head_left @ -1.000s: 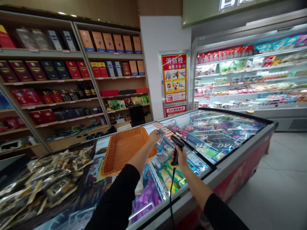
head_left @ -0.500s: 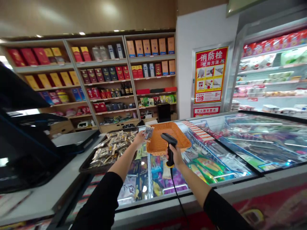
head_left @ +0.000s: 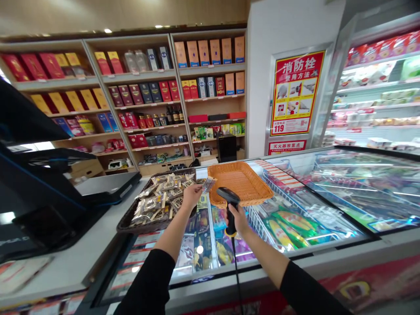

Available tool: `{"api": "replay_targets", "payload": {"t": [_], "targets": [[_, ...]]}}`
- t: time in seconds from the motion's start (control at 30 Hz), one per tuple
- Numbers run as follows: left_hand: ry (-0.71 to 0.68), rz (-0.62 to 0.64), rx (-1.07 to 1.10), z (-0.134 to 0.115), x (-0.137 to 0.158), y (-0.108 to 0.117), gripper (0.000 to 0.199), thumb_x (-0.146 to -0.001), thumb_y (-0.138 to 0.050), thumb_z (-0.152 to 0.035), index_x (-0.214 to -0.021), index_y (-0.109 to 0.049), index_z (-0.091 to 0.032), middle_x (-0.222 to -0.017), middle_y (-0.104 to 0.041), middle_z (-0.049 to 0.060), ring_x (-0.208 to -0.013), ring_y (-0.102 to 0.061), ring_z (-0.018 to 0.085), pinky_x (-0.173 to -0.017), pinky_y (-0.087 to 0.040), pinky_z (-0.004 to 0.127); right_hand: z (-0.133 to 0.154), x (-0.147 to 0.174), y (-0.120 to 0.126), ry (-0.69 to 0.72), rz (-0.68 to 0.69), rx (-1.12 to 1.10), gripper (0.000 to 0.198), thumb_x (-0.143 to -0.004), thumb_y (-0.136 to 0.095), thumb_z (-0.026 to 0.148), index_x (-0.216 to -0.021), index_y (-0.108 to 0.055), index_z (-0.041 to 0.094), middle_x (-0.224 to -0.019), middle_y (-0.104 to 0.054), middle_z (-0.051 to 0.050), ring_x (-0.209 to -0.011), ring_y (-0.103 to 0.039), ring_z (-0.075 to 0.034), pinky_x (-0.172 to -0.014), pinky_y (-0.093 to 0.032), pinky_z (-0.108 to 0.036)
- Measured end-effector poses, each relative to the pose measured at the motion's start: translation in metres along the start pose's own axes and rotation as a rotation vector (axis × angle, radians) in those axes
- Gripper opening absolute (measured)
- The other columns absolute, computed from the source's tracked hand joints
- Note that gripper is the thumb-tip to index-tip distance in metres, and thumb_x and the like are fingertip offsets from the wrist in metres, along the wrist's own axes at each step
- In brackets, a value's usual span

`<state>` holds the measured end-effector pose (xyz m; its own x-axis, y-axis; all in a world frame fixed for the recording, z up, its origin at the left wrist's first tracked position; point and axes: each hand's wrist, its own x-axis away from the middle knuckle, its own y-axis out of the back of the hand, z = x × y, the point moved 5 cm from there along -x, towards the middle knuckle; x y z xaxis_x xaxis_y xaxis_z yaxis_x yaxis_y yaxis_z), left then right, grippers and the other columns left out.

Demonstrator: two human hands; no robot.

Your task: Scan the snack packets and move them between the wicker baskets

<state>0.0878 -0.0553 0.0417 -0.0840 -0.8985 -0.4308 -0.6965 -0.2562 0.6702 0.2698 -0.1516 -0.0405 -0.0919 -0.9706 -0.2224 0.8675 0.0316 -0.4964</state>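
Between the fingers of my left hand (head_left: 192,195) is a small snack packet (head_left: 209,184), held up by its edge near the left rim of an orange wicker basket (head_left: 243,175). My right hand (head_left: 239,220) wraps round the handle of a black and yellow barcode scanner (head_left: 231,210). The scanner's head points left toward the packet, with a short gap between them. A cable hangs down from the handle. To the left, a dark brown basket (head_left: 126,221) holds a heap of similar packets (head_left: 164,197). No contents show in the orange basket.
Both baskets rest on a glass-topped chest freezer (head_left: 328,210) full of packaged goods. A black checkout machine (head_left: 33,192) and a flat scale (head_left: 105,186) stand on the left counter. Shelves of boxed goods (head_left: 144,94) line the back wall; a refrigerated display (head_left: 380,100) is at right.
The view has shifted a little, so the baskets and both hands sit differently in it. The packet has tilted, and the scanner has shifted slightly left and down in view. Both stay held.
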Motion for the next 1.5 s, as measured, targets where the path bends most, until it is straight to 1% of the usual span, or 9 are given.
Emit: {"api": "replay_targets", "payload": {"t": [0.33,0.6,0.87,1.0,1.07,1.17,1.33,1.4,1.5], "targets": [[0.041,0.051,0.041,0.004,0.003,-0.004,0.021,-0.079,-0.062,-0.022,-0.094,-0.076,-0.022,-0.096,-0.075,0.001,-0.086,-0.070,0.016,-0.081,-0.053,0.022,0.009,0.011,-0.012,0.002,0.054,-0.026,0.038,-0.073,-0.066,0.055,-0.076,-0.051,0.020,-0.053,-0.055,0.005,-0.036,-0.045,-0.008,-0.036,-0.035,-0.020],[0.056,0.060,-0.002,0.001,0.004,-0.002,0.021,-0.081,-0.060,-0.022,-0.095,-0.076,-0.024,-0.096,-0.075,0.000,-0.089,-0.070,0.017,-0.082,-0.052,0.021,0.010,0.012,-0.015,-0.015,0.061,0.026,0.044,-0.071,-0.063,0.061,-0.065,-0.051,0.019,-0.049,-0.052,0.003,-0.035,-0.044,-0.009,-0.035,-0.035,-0.022],[0.058,0.074,-0.008,0.003,0.003,-0.002,0.020,-0.081,-0.060,-0.024,-0.094,-0.075,-0.022,-0.093,-0.075,0.001,-0.086,-0.070,0.017,-0.079,-0.052,0.020,0.009,0.012,-0.014,-0.013,0.069,-0.024,0.041,-0.072,-0.064,0.058,-0.068,-0.049,0.020,-0.051,-0.053,0.003,-0.036,-0.045,-0.009,-0.036,-0.035,-0.022],[0.020,0.027,-0.008,-0.006,0.007,-0.001,0.024,-0.084,-0.056,-0.025,-0.101,-0.073,-0.022,-0.102,-0.073,0.003,-0.090,-0.069,0.016,-0.082,-0.052,0.022,0.007,0.009,-0.008,-0.004,0.030,-0.047,0.041,-0.072,-0.066,0.058,-0.077,-0.050,0.020,-0.053,-0.055,0.004,-0.036,-0.046,-0.010,-0.036,-0.036,-0.021],[-0.042,-0.067,-0.068,-0.016,0.011,0.010,0.027,-0.087,-0.053,-0.025,-0.107,-0.071,-0.022,-0.108,-0.072,0.004,-0.095,-0.067,0.017,-0.086,-0.051,0.024,0.004,0.007,-0.004,-0.013,0.013,-0.049,0.043,-0.071,-0.067,0.059,-0.080,-0.050,0.020,-0.053,-0.055,0.005,-0.036,-0.047,-0.010,-0.036,-0.037,-0.022],[-0.125,-0.232,-0.214,-0.029,0.019,0.042,0.030,-0.090,-0.048,-0.027,-0.112,-0.069,-0.024,-0.113,-0.069,0.005,-0.103,-0.064,0.018,-0.092,-0.048,0.026,-0.001,0.005,0.000,-0.026,0.008,-0.051,0.045,-0.070,-0.067,0.060,-0.083,-0.050,0.021,-0.053,-0.054,0.005,-0.036,-0.048,-0.011,-0.035,-0.036,-0.022],[-0.026,-0.452,-0.492,-0.017,0.029,0.116,0.036,-0.091,-0.042,-0.022,-0.117,-0.067,-0.027,-0.121,-0.066,0.004,-0.108,-0.061,0.020,-0.089,-0.047,0.028,-0.003,0.005,0.000,-0.014,0.022,-0.029,0.044,-0.071,-0.067,0.060,-0.079,-0.049,0.021,-0.053,-0.055,0.005,-0.036,-0.048,-0.011,-0.035,-0.036,-0.022],[0.064,-0.363,-0.609,-0.001,0.028,0.131,0.037,-0.086,-0.046,-0.017,-0.113,-0.069,-0.027,-0.118,-0.067,0.005,-0.108,-0.061,0.022,-0.088,-0.047,0.028,-0.004,0.005,-0.001,-0.023,0.024,-0.027,0.044,-0.070,-0.068,0.060,-0.077,-0.049,0.021,-0.054,-0.055,0.004,-0.037,-0.048,-0.011,-0.035,-0.036,-0.023],[0.206,-0.112,-0.717,0.025,0.026,0.131,0.042,-0.078,-0.053,-0.013,-0.114,-0.069,-0.026,-0.107,-0.071,0.009,-0.100,-0.065,0.024,-0.084,-0.049,0.029,-0.003,0.006,-0.002,-0.026,0.028,-0.030,0.044,-0.070,-0.069,0.059,-0.075,-0.049,0.021,-0.053,-0.055,0.004,-0.036,-0.047,-0.011,-0.036,-0.036,-0.023]]}}
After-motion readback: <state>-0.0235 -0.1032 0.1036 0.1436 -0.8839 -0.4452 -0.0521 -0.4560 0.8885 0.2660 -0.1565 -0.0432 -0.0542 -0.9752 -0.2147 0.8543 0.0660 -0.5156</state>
